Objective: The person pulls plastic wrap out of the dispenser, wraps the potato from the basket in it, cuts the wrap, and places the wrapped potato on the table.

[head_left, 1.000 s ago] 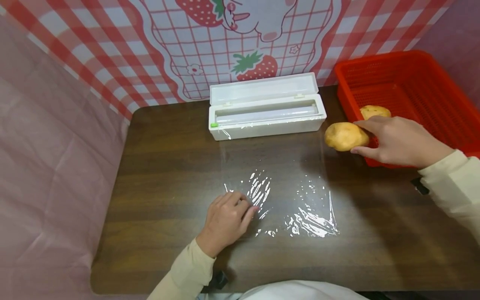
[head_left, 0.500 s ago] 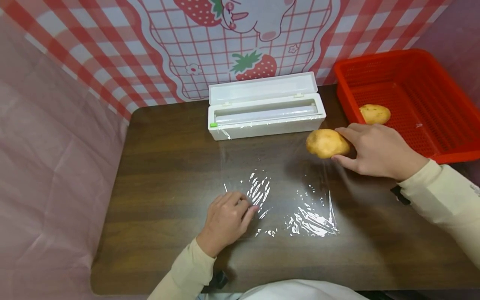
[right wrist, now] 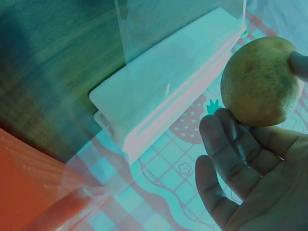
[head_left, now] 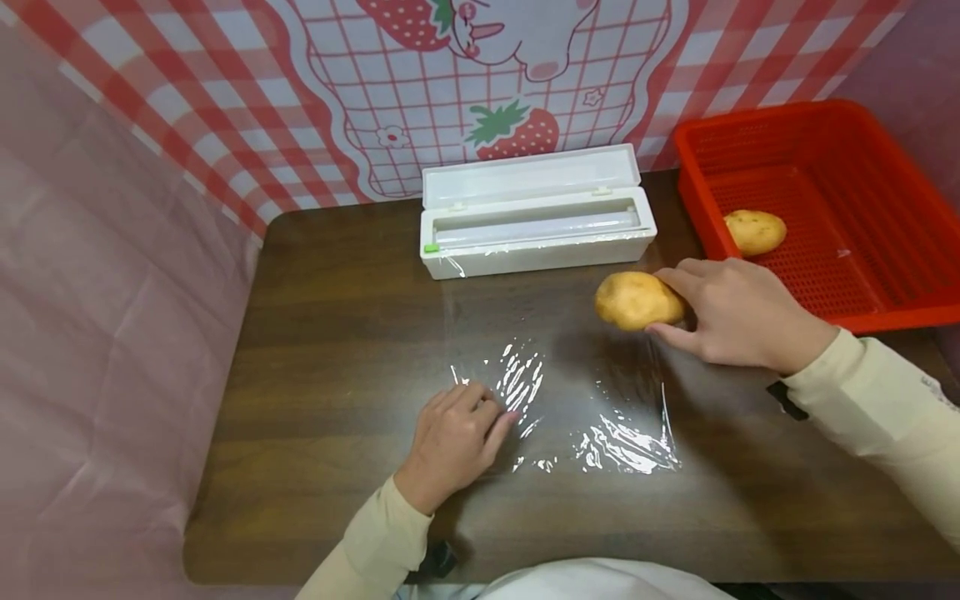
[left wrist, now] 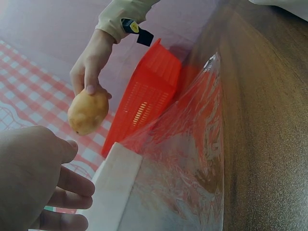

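A yellow potato (head_left: 637, 302) is pinched between the thumb and fingers of my right hand (head_left: 742, 317), above the right part of a clear plastic wrap sheet (head_left: 626, 446). The right wrist view shows the potato (right wrist: 262, 82) with the thumb on one side and fingertips below. My left hand (head_left: 456, 437) lies at the sheet's left edge, fingers loosely bent and holding nothing. Whether its fingertips touch the film is hidden. The sheet runs toward me over the wooden table from a white wrap dispenser (head_left: 540, 257), whose lid stands raised with the roll visible inside.
At the back right stands a red plastic basket (head_left: 825, 321) with another potato (head_left: 756, 232) inside. A green slider (head_left: 431, 247) sits at the dispenser's left end. Behind is a checked strawberry-print cloth (head_left: 300, 100); a pink cloth (head_left: 97, 333) hangs at the left.
My right hand has carried the potato left and toward me, away from the basket and over the plastic wrap. My left hand has stayed in place.
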A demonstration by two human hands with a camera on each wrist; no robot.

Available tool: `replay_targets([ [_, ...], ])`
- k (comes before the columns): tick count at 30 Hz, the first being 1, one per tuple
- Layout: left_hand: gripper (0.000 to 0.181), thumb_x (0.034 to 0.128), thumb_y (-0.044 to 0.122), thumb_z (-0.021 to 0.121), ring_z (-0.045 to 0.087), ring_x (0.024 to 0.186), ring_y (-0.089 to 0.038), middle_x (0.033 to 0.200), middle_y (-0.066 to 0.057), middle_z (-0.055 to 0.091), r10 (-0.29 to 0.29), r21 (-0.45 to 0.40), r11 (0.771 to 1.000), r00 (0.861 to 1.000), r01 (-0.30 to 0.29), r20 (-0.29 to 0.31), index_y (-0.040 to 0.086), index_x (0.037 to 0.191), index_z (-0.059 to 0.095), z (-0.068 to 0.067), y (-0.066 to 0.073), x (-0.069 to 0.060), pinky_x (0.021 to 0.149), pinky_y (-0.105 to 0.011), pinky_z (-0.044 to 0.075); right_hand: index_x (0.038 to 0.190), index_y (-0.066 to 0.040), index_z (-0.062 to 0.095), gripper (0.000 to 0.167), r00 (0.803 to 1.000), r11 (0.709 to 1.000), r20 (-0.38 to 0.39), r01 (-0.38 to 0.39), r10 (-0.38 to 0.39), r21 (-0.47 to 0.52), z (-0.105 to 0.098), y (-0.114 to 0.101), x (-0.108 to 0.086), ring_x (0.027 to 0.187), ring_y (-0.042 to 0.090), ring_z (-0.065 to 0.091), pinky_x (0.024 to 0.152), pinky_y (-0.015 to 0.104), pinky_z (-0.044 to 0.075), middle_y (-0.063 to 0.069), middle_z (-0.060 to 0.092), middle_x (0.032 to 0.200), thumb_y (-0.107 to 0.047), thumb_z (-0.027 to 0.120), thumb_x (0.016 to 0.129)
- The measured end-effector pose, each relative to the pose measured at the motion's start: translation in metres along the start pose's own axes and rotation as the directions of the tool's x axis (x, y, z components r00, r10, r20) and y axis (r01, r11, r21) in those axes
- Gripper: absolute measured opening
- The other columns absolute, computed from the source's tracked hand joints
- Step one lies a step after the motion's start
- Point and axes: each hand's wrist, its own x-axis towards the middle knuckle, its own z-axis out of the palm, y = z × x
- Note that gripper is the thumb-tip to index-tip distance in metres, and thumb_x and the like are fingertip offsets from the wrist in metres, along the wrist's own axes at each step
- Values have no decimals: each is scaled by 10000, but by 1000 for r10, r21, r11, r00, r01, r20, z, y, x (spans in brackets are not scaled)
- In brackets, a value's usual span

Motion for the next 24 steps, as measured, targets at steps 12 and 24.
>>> replay_targets([
  [12, 269, 928, 322, 729, 620, 707, -152, 826, 8, 646, -1, -5, 1000, 1000, 1, 20, 111, 763, 748, -1, 1, 1, 603, -289, 496, 1079, -5, 697, 625, 996, 996, -22, 83, -83, 30, 13, -12, 3, 612, 192, 549, 549, 377, 468, 64, 640, 836, -480, 865, 708],
  [24, 238, 904, 301, 757, 598, 682, -157, 806, 14, 611, 0, -10, 1000, 1000, 0, 0, 113, 759, 735, -1, 0, 0, 598, -306, 494, 1108, 18, 696, 658, 990, 988, -2, 140, -140, 57, 30, -29, 3, 705, 216, 624, 616, 393, 508, 91, 674, 885, -509, 840, 742],
])
